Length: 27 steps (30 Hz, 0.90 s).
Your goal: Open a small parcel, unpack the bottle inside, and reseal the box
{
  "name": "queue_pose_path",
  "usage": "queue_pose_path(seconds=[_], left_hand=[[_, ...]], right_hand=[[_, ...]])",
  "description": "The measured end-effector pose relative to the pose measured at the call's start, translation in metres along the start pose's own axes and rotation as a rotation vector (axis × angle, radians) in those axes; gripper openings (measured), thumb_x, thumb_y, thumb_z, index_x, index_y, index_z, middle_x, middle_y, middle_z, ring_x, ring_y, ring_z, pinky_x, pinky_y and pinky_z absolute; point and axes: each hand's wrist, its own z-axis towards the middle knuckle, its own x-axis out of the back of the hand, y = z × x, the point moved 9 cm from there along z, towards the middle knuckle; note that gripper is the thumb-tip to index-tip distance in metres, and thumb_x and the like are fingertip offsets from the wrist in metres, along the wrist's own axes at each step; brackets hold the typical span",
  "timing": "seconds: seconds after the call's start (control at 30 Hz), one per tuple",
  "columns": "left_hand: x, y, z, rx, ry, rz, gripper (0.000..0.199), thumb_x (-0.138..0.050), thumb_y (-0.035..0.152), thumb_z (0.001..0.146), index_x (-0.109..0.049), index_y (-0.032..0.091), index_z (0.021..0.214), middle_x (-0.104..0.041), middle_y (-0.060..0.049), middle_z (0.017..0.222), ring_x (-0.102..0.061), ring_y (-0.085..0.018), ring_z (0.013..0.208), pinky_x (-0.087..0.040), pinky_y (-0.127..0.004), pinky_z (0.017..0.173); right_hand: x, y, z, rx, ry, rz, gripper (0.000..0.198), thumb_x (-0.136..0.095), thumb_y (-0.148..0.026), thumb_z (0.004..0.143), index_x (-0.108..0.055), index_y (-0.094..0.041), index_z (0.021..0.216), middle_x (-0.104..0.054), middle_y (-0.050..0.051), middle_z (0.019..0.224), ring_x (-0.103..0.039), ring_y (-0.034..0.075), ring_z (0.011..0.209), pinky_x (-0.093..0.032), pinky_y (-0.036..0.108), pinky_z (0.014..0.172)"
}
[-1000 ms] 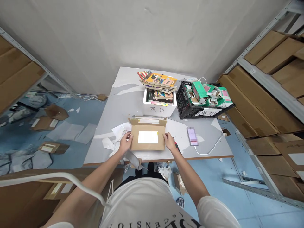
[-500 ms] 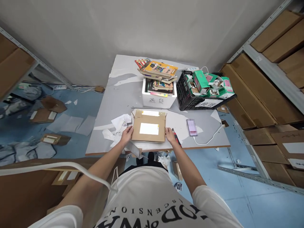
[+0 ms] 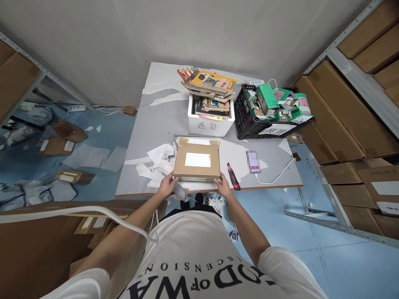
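A brown cardboard box (image 3: 197,172) with a white label (image 3: 197,160) rests at the table's front, a flap with a pale strip along its far edge. At its near left corner, my left hand (image 3: 167,185) grips the box, fingers curled against the side. On the near right corner my right hand (image 3: 222,185) does the same. The near face of the box shows, so its front edge looks slightly raised. Right of my right hand lies a red and black utility knife (image 3: 233,176). Crumpled white paper (image 3: 160,160) sits left of the box.
Behind the box stand a white bin (image 3: 209,125) piled with books (image 3: 213,82) and a black crate (image 3: 262,128) of green boxes (image 3: 267,99). A phone (image 3: 253,162) on a cable lies right. Shelves with cartons (image 3: 336,112) flank the table (image 3: 162,116); torn packaging litters the floor.
My hands have slid from the box's sides to its near corners, and its near face now shows. The utility knife, partly hidden before, is fully visible. The view has shifted slightly.
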Motion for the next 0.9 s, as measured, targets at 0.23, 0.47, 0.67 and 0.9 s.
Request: queue_pose_path(seconds=[0.23, 0.47, 0.67, 0.9], left_hand=[[0.016, 0.067, -0.017, -0.150, 0.058, 0.022, 0.069, -0.062, 0.048, 0.078, -0.041, 0.018, 0.136, -0.054, -0.014, 0.135, -0.057, -0.027, 0.118, -0.049, -0.042, 0.095], [0.025, 0.084, -0.020, 0.023, 0.126, 0.323, 0.056, -0.047, 0.054, 0.087, -0.049, 0.018, 0.131, -0.065, -0.012, 0.119, -0.063, -0.028, 0.102, -0.049, -0.043, 0.089], [0.010, 0.073, 0.002, 0.056, 0.060, 0.418, 0.056, -0.046, 0.054, 0.088, -0.050, 0.018, 0.131, -0.068, -0.011, 0.114, -0.065, -0.029, 0.098, -0.050, -0.040, 0.085], [0.001, 0.070, 0.017, -0.153, 0.229, 0.530, 0.051, -0.052, 0.049, 0.088, -0.053, 0.013, 0.125, -0.063, -0.017, 0.116, -0.059, -0.032, 0.109, -0.048, -0.042, 0.088]], right_hand=[[0.037, -0.069, -0.006, 0.021, 0.108, -0.182, 0.041, -0.042, -0.058, 0.087, -0.051, -0.020, 0.099, -0.065, 0.009, 0.103, -0.061, 0.022, 0.098, -0.046, 0.037, 0.089], [0.036, -0.098, 0.002, -0.095, 0.045, -0.622, 0.048, -0.028, -0.061, 0.092, -0.054, -0.021, 0.093, -0.068, 0.011, 0.096, -0.062, 0.024, 0.088, -0.043, 0.032, 0.076], [0.031, -0.079, 0.027, -0.201, 0.012, -0.757, 0.052, -0.023, -0.058, 0.095, -0.056, -0.018, 0.099, -0.069, 0.016, 0.099, -0.064, 0.026, 0.094, -0.043, 0.032, 0.078], [0.034, -0.047, 0.041, -0.130, 0.027, -0.714, 0.050, -0.019, -0.048, 0.098, -0.055, -0.017, 0.114, -0.067, 0.014, 0.108, -0.062, 0.024, 0.102, -0.044, 0.033, 0.085]])
